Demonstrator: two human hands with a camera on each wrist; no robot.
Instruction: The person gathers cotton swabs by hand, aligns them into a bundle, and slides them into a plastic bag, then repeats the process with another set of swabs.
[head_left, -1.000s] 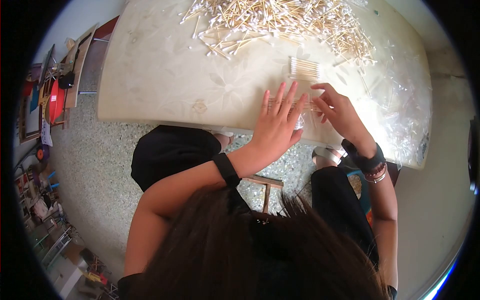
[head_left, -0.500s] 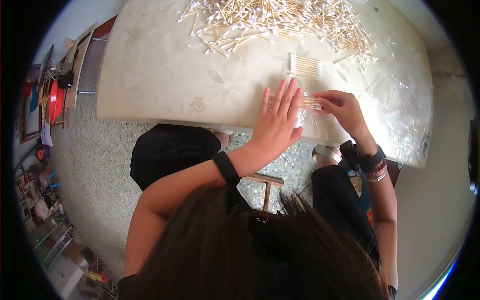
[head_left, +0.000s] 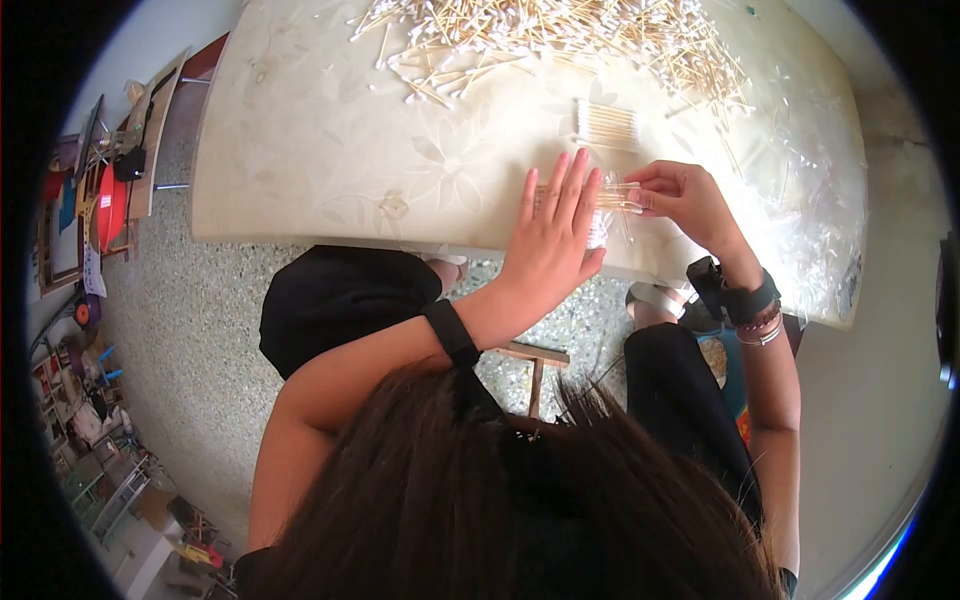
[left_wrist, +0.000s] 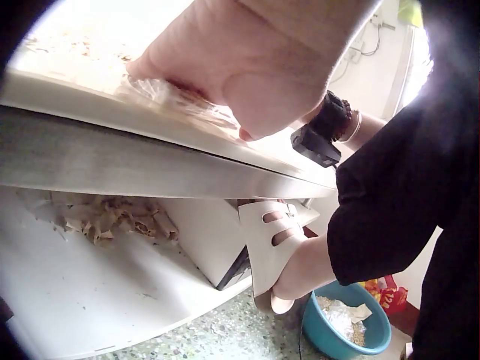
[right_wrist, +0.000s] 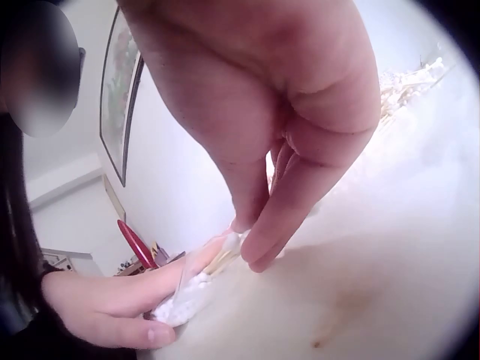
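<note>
My left hand (head_left: 550, 225) lies with straight fingers over a clear plastic bag (left_wrist: 176, 101) at the table's near edge. White swab tips (right_wrist: 184, 301) show through the plastic beside its thumb in the right wrist view. From the right, my right hand (head_left: 692, 205) pinches the ends of several cotton swabs (head_left: 612, 197) between thumb and fingers. Their other ends run under the left fingers and are hidden. Just beyond the hands, a neat row of cotton swabs (head_left: 607, 127) lies on the tablecloth.
A large loose heap of cotton swabs (head_left: 570, 40) covers the far side of the table (head_left: 310, 150). Clear plastic bags (head_left: 810, 225) are spread on the right side. On the floor below stands a blue tub (left_wrist: 330, 337) with scraps in it.
My right hand, earlier raised with loose fingers over the bag, has come down and now pinches the swab ends. The left hand stays almost in place.
</note>
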